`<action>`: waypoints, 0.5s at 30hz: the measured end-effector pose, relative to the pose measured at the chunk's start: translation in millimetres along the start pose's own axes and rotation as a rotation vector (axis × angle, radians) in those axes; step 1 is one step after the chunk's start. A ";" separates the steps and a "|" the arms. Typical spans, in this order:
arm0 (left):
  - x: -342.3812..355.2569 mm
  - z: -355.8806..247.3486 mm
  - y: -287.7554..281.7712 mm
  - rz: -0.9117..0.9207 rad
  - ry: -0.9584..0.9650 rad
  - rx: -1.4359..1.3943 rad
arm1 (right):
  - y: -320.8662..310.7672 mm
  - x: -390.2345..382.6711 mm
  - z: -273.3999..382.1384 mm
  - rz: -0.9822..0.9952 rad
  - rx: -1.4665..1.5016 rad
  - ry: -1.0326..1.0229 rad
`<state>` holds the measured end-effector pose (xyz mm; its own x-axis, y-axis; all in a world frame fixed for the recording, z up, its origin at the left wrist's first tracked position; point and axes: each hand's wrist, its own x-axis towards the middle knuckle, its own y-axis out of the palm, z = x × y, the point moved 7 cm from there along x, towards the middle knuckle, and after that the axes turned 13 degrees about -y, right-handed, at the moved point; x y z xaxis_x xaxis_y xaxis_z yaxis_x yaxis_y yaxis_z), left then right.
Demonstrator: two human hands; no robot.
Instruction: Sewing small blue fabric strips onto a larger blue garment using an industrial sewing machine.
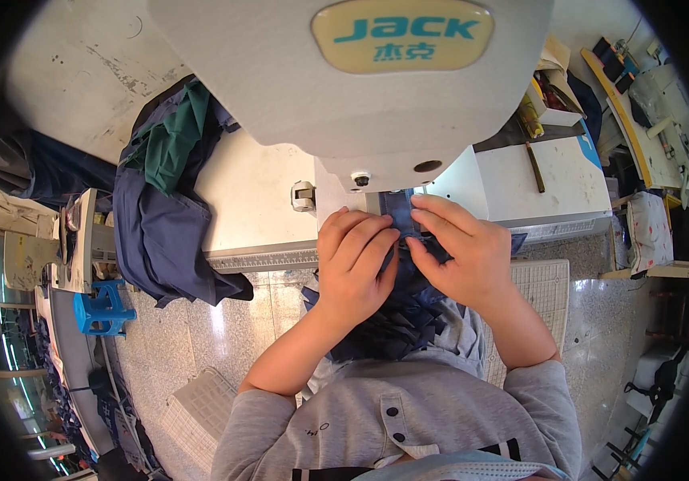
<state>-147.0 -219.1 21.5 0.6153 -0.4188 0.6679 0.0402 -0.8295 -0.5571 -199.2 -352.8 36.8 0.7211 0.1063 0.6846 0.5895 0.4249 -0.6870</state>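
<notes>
A narrow dark blue fabric strip (400, 215) lies under the front of a white sewing machine (320, 112), its far end hidden below the machine head. Close on its left side, my left hand (356, 256) has bent fingers pressed together on the cloth. On the other side my right hand (458, 250) pinches the strip's edge between thumb and fingers. From both hands the cloth hangs over the table's front edge toward a bunch of dark blue fabric pieces (396, 321) in my lap. The needle and presser foot cannot be made out.
Dark navy garments (160, 232) with a green cloth (176, 140) drape over the table's left end. A ruler strip (264, 260) runs along the front edge. At right lie a brown stick-like tool (535, 168) and an open box (557, 100). A blue stool (104, 309) stands left.
</notes>
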 end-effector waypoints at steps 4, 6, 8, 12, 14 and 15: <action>0.1 0.2 -0.4 0.000 0.003 0.003 | -0.8 0.6 0.9 0.002 0.004 -0.004; 2.6 -2.8 -1.2 -0.006 -0.012 0.001 | -0.4 0.0 0.5 -0.002 0.003 -0.003; 4.1 -3.8 -2.2 -0.013 -0.028 0.000 | -0.5 -0.3 0.4 -0.007 0.001 -0.002; 4.1 -3.7 -2.9 -0.018 -0.025 0.000 | -0.5 0.0 0.3 -0.010 0.006 -0.005; 3.8 -3.5 -2.9 -0.020 -0.024 0.001 | -0.6 0.0 0.4 -0.014 0.011 -0.009; 3.7 -3.4 -2.8 -0.019 -0.025 0.002 | -0.6 0.0 0.4 -0.011 0.012 -0.008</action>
<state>-147.5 -219.6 27.2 0.6336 -0.3941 0.6657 0.0531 -0.8363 -0.5456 -199.8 -352.6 37.3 0.7115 0.1085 0.6943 0.5931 0.4372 -0.6761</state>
